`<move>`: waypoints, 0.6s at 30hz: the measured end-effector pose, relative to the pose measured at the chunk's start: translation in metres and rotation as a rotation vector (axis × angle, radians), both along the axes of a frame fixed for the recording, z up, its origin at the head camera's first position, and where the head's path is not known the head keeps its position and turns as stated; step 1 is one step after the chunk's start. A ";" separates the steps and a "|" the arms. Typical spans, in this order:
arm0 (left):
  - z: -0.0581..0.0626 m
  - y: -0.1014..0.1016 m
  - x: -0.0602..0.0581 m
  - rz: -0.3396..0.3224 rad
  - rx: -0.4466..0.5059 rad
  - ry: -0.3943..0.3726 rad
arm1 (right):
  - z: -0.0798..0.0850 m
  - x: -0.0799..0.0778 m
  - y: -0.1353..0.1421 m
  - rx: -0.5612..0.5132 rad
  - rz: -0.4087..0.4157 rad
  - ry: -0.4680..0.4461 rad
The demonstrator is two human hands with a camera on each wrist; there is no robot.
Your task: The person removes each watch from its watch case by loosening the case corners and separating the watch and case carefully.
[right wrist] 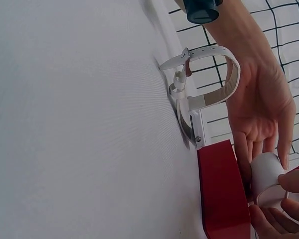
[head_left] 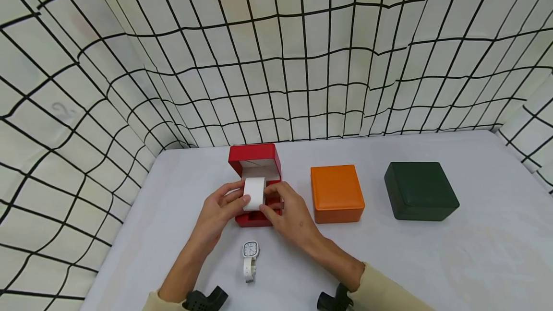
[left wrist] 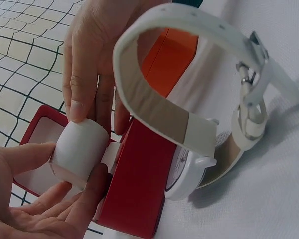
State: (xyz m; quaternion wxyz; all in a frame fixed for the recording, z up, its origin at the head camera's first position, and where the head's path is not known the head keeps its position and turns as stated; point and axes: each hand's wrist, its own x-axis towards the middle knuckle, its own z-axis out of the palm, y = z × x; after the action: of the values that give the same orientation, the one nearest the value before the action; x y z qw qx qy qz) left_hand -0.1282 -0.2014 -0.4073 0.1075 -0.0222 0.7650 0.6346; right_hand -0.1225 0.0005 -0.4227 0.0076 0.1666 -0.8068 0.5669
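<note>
A white rounded watch cushion is held between both hands, over the open red box with its lid tipped back. My left hand pinches the cushion from the left, thumb at the front and fingers behind. From the right, my right hand grips its other end with fingers and thumb. The cushion's underside is mostly hidden in the head view. In front of the box lies a white watch with a squarish dial; the left wrist view shows its buckled strap standing up as a loop.
To the right of the red box stand a closed orange box and, farther right, a closed dark green box. All rest on a white-covered table. Black netting over pale sheeting rises behind and at the left.
</note>
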 end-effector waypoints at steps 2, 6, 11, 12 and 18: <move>0.001 0.001 0.001 -0.010 -0.008 0.008 | 0.000 0.000 0.000 -0.007 -0.003 -0.012; 0.000 0.003 0.000 -0.018 -0.024 0.019 | -0.001 -0.002 0.001 -0.019 -0.015 -0.020; 0.000 0.006 -0.001 -0.008 -0.047 0.022 | -0.003 -0.002 0.001 -0.032 -0.027 -0.003; -0.001 0.006 0.000 -0.006 -0.054 0.027 | -0.004 -0.002 0.001 -0.031 -0.027 0.000; -0.002 0.006 0.001 0.017 -0.105 0.066 | -0.004 -0.002 0.000 -0.032 -0.019 0.013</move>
State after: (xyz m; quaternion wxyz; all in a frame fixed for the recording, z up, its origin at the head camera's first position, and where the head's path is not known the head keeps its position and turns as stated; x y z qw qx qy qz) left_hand -0.1273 -0.1958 -0.4093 0.0756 -0.0131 0.8002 0.5948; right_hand -0.1248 0.0010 -0.4270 0.0210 0.1622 -0.7990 0.5787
